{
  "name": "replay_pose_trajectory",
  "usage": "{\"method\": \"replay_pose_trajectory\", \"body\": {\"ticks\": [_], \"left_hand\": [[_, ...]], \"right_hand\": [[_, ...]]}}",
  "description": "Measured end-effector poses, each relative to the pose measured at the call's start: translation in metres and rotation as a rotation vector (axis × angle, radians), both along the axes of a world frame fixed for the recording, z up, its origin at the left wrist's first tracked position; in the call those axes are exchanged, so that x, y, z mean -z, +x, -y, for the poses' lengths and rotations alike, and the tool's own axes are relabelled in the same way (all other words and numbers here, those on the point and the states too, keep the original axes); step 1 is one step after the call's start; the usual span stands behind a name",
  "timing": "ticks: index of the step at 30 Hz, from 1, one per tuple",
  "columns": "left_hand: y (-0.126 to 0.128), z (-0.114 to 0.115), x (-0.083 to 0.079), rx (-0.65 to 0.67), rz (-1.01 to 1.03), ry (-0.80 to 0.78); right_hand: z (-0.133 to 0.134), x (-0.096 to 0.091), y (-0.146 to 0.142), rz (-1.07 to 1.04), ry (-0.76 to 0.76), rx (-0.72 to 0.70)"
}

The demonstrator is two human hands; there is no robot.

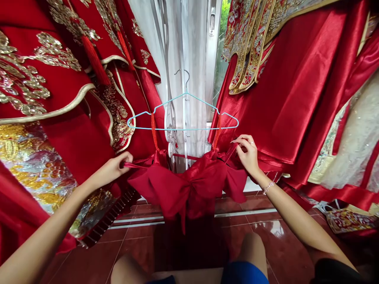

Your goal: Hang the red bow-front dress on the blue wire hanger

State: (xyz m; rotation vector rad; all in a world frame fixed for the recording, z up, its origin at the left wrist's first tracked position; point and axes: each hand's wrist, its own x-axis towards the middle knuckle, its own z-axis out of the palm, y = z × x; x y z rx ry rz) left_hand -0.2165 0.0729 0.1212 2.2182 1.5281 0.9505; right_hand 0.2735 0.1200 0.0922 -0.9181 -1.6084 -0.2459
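A dark red dress [189,181] with a large bow at its neckline hangs in front of me. Two thin orange-red loops tie it to a light blue wire hanger [183,129], whose metal hook points up. My left hand [114,169] pinches the edge of the dress's sleeve on the left, fingers closed and the cloth pulled outward. On the other side, my right hand [248,152] pinches the top edge of the right sleeve between thumb and fingers. What the hanger's hook rests on cannot be made out.
Red gowns with gold embroidery [56,55] and tassels fill the left side. More red satin skirts [299,94] hang on the right, near a white sparkly dress [352,142]. Behind are a white curtain [197,51] and window frame. Reddish tiles [136,244] cover the floor.
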Motion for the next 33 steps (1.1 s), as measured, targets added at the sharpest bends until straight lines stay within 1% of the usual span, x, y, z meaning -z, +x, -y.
{"method": "replay_pose_trajectory", "body": {"ticks": [2, 3, 5, 7, 9, 11, 14, 16, 18, 21, 23, 24, 26, 29, 31, 33], "left_hand": [[0.004, -0.004, 0.002, -0.121, 0.248, 0.125], [0.008, -0.006, -0.001, -0.163, 0.374, 0.159], [0.017, -0.012, -0.013, -0.220, 0.566, 0.232], [0.027, -0.020, -0.030, -0.273, 0.669, 0.350], [0.034, -0.029, -0.045, -0.334, 0.719, 0.413], [0.039, -0.037, -0.057, -0.369, 0.783, 0.390], [0.043, -0.049, -0.068, -0.379, 0.854, 0.351], [0.044, -0.056, -0.075, -0.355, 0.846, 0.331], [0.045, -0.065, -0.083, -0.302, 0.791, 0.326], [0.045, -0.077, -0.094, -0.232, 0.693, 0.333], [0.045, -0.084, -0.102, -0.156, 0.645, 0.336], [0.045, -0.087, -0.106, -0.106, 0.607, 0.339], [0.047, -0.091, -0.115, -0.007, 0.461, 0.330], [0.055, -0.094, -0.130, 0.080, 0.207, 0.265], [0.062, -0.098, -0.139, 0.129, 0.133, 0.260], [0.069, -0.104, -0.143, 0.164, 0.119, 0.272]], "right_hand": [[-0.001, -0.007, -0.005, -0.028, -0.009, 0.042], [-0.002, -0.011, -0.007, -0.038, -0.031, 0.048], [-0.004, -0.018, -0.009, -0.097, -0.134, 0.010], [-0.008, -0.024, -0.008, -0.237, -0.268, -0.100], [-0.015, -0.027, -0.004, -0.418, -0.357, -0.224], [-0.022, -0.027, 0.002, -0.563, -0.371, -0.298], [-0.034, -0.028, 0.011, -0.635, -0.350, -0.311], [-0.042, -0.031, 0.015, -0.592, -0.327, -0.293], [-0.050, -0.036, 0.016, -0.486, -0.274, -0.269], [-0.062, -0.050, 0.017, -0.269, -0.168, -0.244], [-0.068, -0.061, 0.016, -0.168, -0.145, -0.270], [-0.072, -0.068, 0.016, -0.135, -0.153, -0.297], [-0.078, -0.081, 0.013, -0.075, -0.191, -0.362], [-0.084, -0.102, 0.005, 0.030, -0.256, -0.458], [-0.087, -0.112, -0.001, 0.095, -0.305, -0.525], [-0.088, -0.118, -0.005, 0.158, -0.344, -0.566]]}}
